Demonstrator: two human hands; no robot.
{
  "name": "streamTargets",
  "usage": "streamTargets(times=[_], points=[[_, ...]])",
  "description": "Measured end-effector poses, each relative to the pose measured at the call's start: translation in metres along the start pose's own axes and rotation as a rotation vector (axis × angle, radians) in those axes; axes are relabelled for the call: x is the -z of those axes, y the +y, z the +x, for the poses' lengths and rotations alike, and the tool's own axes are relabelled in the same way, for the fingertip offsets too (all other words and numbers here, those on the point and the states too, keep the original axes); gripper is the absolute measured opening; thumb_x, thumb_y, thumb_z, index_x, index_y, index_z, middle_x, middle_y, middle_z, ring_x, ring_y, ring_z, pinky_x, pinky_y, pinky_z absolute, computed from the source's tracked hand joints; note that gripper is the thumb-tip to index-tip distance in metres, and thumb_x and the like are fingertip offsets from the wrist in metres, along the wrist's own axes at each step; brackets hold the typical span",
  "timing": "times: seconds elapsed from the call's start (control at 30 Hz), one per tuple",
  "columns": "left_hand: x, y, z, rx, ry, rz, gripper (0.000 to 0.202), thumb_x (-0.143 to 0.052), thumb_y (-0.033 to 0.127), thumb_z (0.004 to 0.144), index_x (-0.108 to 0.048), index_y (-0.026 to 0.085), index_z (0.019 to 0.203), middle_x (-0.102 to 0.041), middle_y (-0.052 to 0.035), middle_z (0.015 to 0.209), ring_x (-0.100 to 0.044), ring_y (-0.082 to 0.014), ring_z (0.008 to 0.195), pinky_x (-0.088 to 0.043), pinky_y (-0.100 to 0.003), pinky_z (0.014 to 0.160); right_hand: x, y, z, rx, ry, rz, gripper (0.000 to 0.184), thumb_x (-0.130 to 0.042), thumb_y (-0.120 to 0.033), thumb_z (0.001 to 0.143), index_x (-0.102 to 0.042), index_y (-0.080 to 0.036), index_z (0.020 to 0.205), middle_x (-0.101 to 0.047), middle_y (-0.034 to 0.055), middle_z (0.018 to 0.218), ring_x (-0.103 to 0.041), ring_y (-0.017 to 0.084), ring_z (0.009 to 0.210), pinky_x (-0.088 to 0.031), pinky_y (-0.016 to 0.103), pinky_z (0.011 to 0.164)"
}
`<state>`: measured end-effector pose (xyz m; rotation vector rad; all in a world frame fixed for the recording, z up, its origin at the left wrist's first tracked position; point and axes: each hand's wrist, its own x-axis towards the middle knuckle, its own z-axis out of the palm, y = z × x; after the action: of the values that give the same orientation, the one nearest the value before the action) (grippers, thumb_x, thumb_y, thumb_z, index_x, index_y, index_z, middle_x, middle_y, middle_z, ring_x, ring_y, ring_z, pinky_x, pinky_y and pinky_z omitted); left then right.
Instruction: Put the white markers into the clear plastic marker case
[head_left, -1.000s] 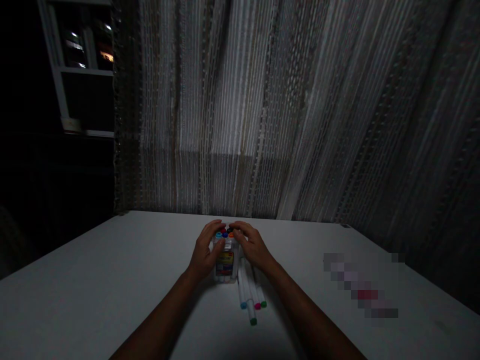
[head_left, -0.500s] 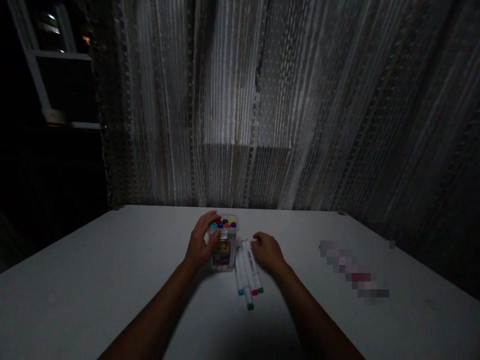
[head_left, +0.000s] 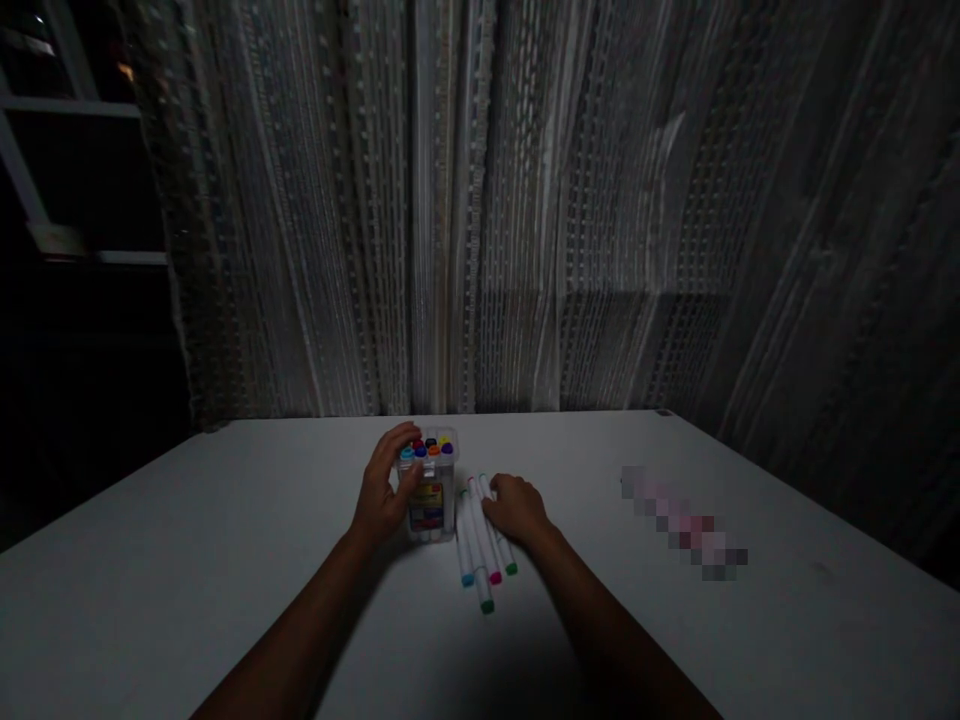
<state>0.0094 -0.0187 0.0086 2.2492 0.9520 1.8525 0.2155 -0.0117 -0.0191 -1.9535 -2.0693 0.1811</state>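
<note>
A clear plastic marker box (head_left: 433, 500) stands upright on the white table (head_left: 225, 560), full of markers with coloured caps. My left hand (head_left: 382, 490) is wrapped round its left side, thumb across the front. Several loose white markers (head_left: 478, 545) with blue, pink and green caps lie side by side just right of the box. My right hand (head_left: 514, 505) rests over the far ends of these markers, its fingers curled down on them; whether it grips one I cannot tell.
A pale ribbed curtain (head_left: 525, 200) hangs right behind the table's far edge. A blurred-out flat object (head_left: 682, 520) lies on the table to the right. A dark window frame (head_left: 67, 180) is at the far left.
My right hand has left the top of the marker box and come down onto the loose markers beside it. The left hand has stayed on the box. The camera has turned a little to the right.
</note>
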Motion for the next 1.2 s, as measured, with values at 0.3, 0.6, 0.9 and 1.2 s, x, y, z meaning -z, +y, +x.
streamTargets(times=[0.3, 0.6, 0.9, 1.2], points=[[0.0005, -0.0020, -0.0011, 0.001, -0.010, 0.009, 0.033, -0.045, 0.038, 0.085, -0.051, 0.019, 0.112, -0.052, -0.0107, 0.118, -0.048, -0.0248, 0.115, -0.039, -0.042, 0.098, -0.0020, 0.0008, 0.0002, 0.001, -0.001, 0.008, 0.032, -0.048, -0.030, 0.078, -0.063, -0.016, 0.102, -0.067, 0.0133, 0.102, -0.062, 0.025, 0.094, -0.042, 0.031, 0.074], [0.0006, -0.0006, -0.0003, 0.027, -0.012, -0.007, 0.033, -0.046, 0.039, 0.085, -0.052, 0.018, 0.110, -0.052, -0.0104, 0.118, -0.047, -0.0251, 0.115, -0.037, -0.043, 0.100, -0.0001, 0.0012, -0.0003, -0.020, -0.012, 0.046, 0.031, -0.051, -0.031, 0.077, -0.064, -0.017, 0.101, -0.067, 0.0116, 0.102, -0.062, 0.023, 0.094, -0.042, 0.029, 0.073], [0.0005, -0.0013, -0.0006, 0.037, -0.012, -0.007, 0.034, -0.046, 0.041, 0.084, -0.052, 0.019, 0.110, -0.053, -0.0104, 0.117, -0.047, -0.0256, 0.116, -0.038, -0.043, 0.099, -0.0006, 0.0016, -0.0005, -0.018, 0.001, 0.064, 0.030, -0.051, -0.031, 0.077, -0.064, -0.017, 0.100, -0.068, 0.0105, 0.101, -0.062, 0.023, 0.094, -0.042, 0.029, 0.072], [0.0011, -0.0010, -0.0013, 0.020, 0.000, 0.012, 0.036, -0.045, 0.041, 0.084, -0.053, 0.018, 0.110, -0.054, -0.0101, 0.117, -0.048, -0.0251, 0.114, -0.038, -0.042, 0.099, 0.0004, 0.0004, -0.0014, -0.014, -0.008, 0.066, 0.032, -0.052, -0.031, 0.078, -0.062, -0.017, 0.104, -0.067, 0.0101, 0.100, -0.060, 0.023, 0.096, -0.042, 0.029, 0.076]])
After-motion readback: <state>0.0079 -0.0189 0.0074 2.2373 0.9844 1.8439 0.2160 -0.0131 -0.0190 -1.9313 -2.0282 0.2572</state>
